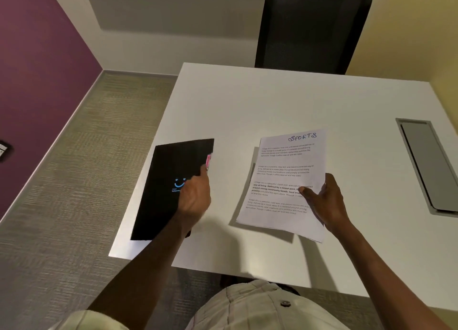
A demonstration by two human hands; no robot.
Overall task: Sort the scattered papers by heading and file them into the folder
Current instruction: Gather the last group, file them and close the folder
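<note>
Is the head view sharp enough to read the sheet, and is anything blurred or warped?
Head view: the SPORTS heading reads clearly, the body print is soft; the left hand on the black folder is motion-blurred; the right hand is sharper; wide-angle bends the table edges; papers cast soft shadows.

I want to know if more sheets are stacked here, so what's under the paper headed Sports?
Under the Sports sheet, held by the right hand, further sheet edges show at its lower right, plus its shadow on the white table. Their headings and number are covered.
</note>
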